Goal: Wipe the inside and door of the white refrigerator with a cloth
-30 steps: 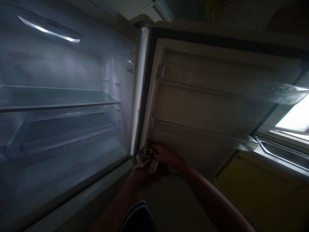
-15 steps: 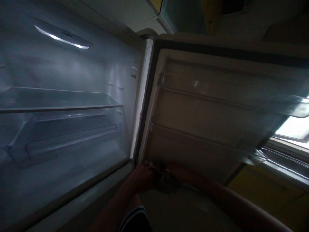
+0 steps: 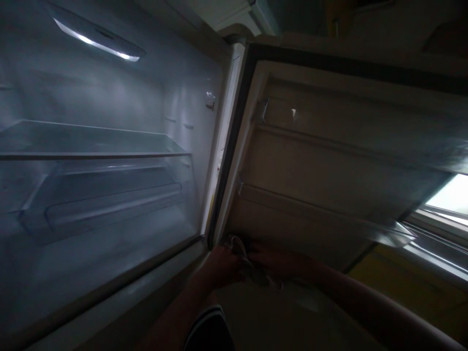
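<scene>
Both my hands meet at the bottom hinge corner of an open fridge door [image 3: 329, 161]. My left hand [image 3: 223, 265] is closed on a pale crumpled cloth [image 3: 241, 253]. My right hand [image 3: 278, 261] is closed on the same cloth, just under the door's lowest shelf rail [image 3: 310, 212]. The scene is dim, so the fingers are hard to make out. The fridge interior [image 3: 102, 97] is lit and holds nothing that I can see.
A glass shelf [image 3: 91, 146] and a clear drawer [image 3: 102, 204] span the fridge's inside. The door carries two clear shelf rails. A bright window [image 3: 449, 197] and a yellow cabinet front [image 3: 413, 278] lie to the right behind the door.
My hands and the cloth have shifted slightly lower and to the right along the door's bottom edge. The view has swung a little to the left.
</scene>
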The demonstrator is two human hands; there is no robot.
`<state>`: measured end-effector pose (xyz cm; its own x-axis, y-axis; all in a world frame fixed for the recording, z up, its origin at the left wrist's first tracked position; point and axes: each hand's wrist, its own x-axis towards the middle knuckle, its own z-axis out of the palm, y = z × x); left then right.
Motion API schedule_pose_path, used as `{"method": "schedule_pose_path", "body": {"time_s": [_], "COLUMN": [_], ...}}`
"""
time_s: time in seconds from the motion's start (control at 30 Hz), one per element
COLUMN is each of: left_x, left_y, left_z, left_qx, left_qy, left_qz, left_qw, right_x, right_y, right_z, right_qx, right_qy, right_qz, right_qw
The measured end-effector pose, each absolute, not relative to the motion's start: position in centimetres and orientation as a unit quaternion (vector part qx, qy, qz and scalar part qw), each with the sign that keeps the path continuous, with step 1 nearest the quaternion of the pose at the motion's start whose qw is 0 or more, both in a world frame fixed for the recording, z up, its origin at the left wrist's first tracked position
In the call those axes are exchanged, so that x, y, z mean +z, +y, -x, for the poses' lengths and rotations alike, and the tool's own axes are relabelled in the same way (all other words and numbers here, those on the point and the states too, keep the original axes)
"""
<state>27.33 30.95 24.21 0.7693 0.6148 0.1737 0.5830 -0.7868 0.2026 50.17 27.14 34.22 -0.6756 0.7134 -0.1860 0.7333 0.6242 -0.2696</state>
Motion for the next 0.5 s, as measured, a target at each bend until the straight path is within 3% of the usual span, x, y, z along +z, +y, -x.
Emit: {"method": "schedule_pose_path", "body": {"time_s": [0.13, 0.4, 0.5], "left_x": [24.0, 24.7, 24.7], "left_y": [31.0, 30.9, 31.0], "left_z": [-27.4, -27.2, -27.1], "left_qx": [0.131, 0.095, 0.148], "left_qy": [0.307, 0.316, 0.302], "left_qz": [-0.94, -0.942, -0.939], "left_qw": [0.069, 0.066, 0.071], "right_x": [37.5, 32.7, 32.6], "right_y": [27.6, 30.2, 31.5], "right_z": [-51.0, -50.5, -49.2], "right_qx": [-0.193, 0.049, 0.152], "right_qy": [0.9, 0.946, 0.943], "right_qz": [-0.39, -0.291, -0.274], "right_qw": [0.009, 0.13, 0.111]}}
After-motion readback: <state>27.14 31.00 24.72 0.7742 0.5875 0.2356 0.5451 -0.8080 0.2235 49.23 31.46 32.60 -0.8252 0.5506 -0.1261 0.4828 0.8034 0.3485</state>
